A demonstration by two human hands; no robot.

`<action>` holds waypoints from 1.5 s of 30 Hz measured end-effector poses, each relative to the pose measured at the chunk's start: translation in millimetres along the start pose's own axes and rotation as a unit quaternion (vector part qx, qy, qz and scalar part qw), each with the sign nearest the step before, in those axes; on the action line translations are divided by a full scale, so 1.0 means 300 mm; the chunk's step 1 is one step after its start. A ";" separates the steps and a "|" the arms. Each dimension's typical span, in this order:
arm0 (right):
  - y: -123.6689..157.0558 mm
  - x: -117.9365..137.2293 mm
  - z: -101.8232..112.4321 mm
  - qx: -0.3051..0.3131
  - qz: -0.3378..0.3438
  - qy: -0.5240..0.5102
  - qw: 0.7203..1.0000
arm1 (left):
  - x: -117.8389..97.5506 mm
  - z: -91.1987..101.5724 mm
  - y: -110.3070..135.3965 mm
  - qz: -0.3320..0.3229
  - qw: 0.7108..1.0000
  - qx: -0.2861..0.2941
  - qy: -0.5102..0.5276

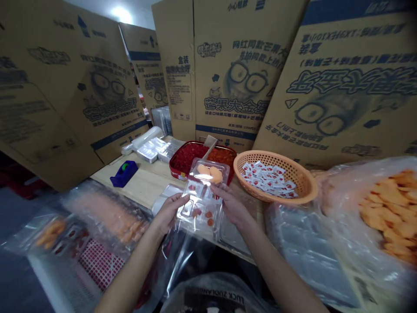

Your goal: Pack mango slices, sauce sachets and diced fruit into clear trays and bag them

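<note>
Head view, single frame: left hand [167, 213] and right hand [230, 204] are apart, one at each side of a clear plastic compartment tray [198, 217], holding it between them over a wooden table [146, 184]; the grip looks light, though how hard the fingers press cannot be told. Far compartment holds two orange candy pieces [210, 174]; a near compartment holds small red pieces [203, 215]. Other compartments look bare, but glare on the plastic makes this uncertain. Judged step: filling the tray compartment by compartment — the bare compartments appear to be what is left. Next move calls for a free hand, since both are on the tray. Just beyond the tray, ahead of the hands, sits a red tin [185, 158] of red and orange pieces. Past the right hand are an orange woven basket [304, 182] of red-and-white sachets [265, 180] and a clear bag of orange pieces [387, 213]. Left of the left hand lie a blue tape dispenser [124, 174] and a clear plastic bag [104, 217]. Cardboard cartons [228, 74] stand ahead of both hands.
</note>
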State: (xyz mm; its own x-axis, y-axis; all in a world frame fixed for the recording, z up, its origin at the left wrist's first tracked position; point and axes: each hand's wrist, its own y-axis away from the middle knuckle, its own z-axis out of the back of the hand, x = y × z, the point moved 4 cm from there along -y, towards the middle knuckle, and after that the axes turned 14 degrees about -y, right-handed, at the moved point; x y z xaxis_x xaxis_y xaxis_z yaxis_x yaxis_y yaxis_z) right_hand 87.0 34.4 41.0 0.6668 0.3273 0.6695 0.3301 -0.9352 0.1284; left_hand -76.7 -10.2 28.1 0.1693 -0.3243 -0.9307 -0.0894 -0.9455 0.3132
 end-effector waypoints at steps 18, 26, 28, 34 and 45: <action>-0.023 0.024 0.038 -0.021 0.093 0.210 0.973 | 0.050 -0.025 0.003 -0.002 0.994 0.030 0.109; 0.047 0.035 -0.077 0.161 0.167 0.431 0.872 | 0.035 -0.028 0.047 -0.043 0.992 -0.016 0.119; 0.065 0.023 -0.104 0.198 0.193 0.469 0.839 | 0.030 -0.034 0.075 -0.051 0.992 -0.029 0.107; 0.151 -0.015 -0.218 0.294 0.266 0.497 0.772 | -0.016 0.007 0.236 -0.104 0.992 -0.071 0.002; 0.164 0.060 -0.159 0.127 0.305 0.481 0.812 | -0.145 0.669 0.854 -0.184 0.805 -0.563 0.034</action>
State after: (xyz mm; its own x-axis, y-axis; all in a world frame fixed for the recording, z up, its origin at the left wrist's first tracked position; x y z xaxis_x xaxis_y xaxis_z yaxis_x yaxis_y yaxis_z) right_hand 83.4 -12.3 94.4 -0.0322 -0.5583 0.8290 0.3422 -0.7855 -0.5156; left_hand -303.9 -232.1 110.8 0.0369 0.0200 -0.9991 0.9194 -0.3924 0.0261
